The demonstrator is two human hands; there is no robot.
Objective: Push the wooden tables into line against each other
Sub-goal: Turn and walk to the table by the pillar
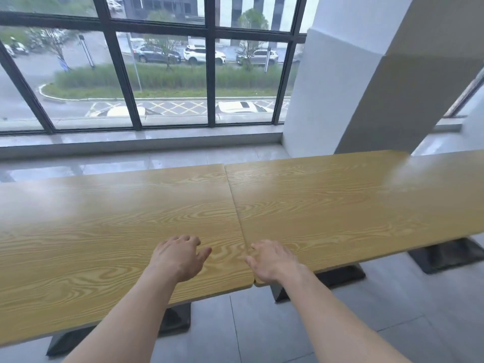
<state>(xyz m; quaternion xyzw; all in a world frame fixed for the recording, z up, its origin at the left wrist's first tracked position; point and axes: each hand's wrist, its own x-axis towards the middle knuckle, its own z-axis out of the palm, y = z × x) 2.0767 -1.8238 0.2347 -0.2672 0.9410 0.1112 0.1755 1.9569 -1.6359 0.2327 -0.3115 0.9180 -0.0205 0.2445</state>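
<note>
My left grip (179, 255) and right grip (272, 260) rest released, either side of the seam (237, 210) joining both wooden surfaces (104, 218).

Yellow-tan swirling wood grain on both tabletops (131, 218), black bases (445, 254), grey floor tiles (262, 336).

Two bare forearms reach forward side by side. The left hand (178, 258) is palm down with fingers (188, 241) curled; the right hand (275, 260) is flat, palm down, fingers extended, both empty.
</note>
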